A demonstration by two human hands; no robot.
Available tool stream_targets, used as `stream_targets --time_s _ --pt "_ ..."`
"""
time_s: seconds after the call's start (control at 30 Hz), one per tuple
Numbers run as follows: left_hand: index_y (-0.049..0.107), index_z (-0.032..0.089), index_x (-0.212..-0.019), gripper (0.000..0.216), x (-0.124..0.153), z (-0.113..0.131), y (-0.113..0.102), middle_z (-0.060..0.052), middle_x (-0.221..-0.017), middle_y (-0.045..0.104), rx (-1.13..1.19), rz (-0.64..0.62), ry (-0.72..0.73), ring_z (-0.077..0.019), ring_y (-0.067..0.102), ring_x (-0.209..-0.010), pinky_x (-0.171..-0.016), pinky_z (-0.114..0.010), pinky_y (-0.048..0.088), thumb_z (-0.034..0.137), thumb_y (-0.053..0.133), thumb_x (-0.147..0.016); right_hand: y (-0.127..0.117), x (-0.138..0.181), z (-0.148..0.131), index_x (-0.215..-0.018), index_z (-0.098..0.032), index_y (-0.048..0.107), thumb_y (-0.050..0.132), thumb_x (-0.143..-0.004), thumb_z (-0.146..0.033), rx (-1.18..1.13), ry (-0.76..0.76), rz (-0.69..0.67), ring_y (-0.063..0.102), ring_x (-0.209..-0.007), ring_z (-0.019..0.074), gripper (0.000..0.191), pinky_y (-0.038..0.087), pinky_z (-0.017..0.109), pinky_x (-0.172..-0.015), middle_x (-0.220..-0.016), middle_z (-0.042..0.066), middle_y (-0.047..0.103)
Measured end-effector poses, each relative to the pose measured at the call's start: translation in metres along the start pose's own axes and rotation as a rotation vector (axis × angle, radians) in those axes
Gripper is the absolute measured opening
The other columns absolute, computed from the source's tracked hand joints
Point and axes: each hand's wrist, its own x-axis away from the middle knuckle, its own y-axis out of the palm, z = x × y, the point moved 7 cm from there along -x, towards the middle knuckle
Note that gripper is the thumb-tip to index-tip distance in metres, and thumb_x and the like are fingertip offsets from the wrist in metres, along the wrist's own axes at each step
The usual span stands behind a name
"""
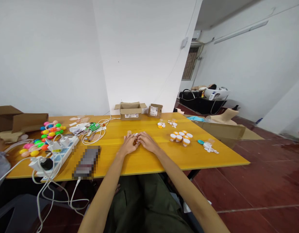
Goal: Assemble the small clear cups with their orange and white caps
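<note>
My left hand [128,144] and my right hand [147,141] meet over the table, fingers curled and fingertips close together. Whatever they pinch is small and mostly hidden by the fingers. Just beyond the fingers a small white piece [136,134] peeks out. A small clear cup [129,132] stands at the far side of my left hand. To the right of my right hand is a group of several small tubs [179,138] with white and orange lids.
White parts [208,146] lie beside a teal ring [200,142] at right; more sit farther back. An open cardboard box [130,111] and smaller box [155,111] stand by the wall. At left are a phone [86,162], power strip [64,155], cables and colourful balls [52,130].
</note>
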Motion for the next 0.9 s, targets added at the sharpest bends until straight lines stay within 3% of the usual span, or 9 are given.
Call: stream_targets --time_s 0.27,0.9 --pt "0.067 0.028 -0.101 0.018 -0.0013 -0.0053 0.0025 -0.005 -0.106 0.064 0.013 0.022 0.003 -0.0279 0.051 -0.112 -0.103 -0.053 0.038 0.036 0.056 -0.089 -0.0048 0.0008 0.009 -0.084 -0.024 0.066 0.052 -0.097 -0.019 0.014 0.055 0.09 0.06 -0.1 0.0212 0.019 0.047 0.042 -0.092 -0.106 0.007 0.067" --pt "0.066 0.026 -0.096 0.014 -0.0016 -0.0051 0.0026 -0.006 -0.103 0.064 -0.002 0.012 0.006 -0.0282 0.051 -0.109 -0.1 -0.051 0.04 0.033 0.055 -0.088 0.0006 0.0009 0.0077 -0.08 -0.024 0.065 0.06 -0.093 -0.02 0.025 0.035 0.028 0.058 -0.1 0.0213 0.014 0.047 0.041 -0.091 -0.103 0.006 0.065"
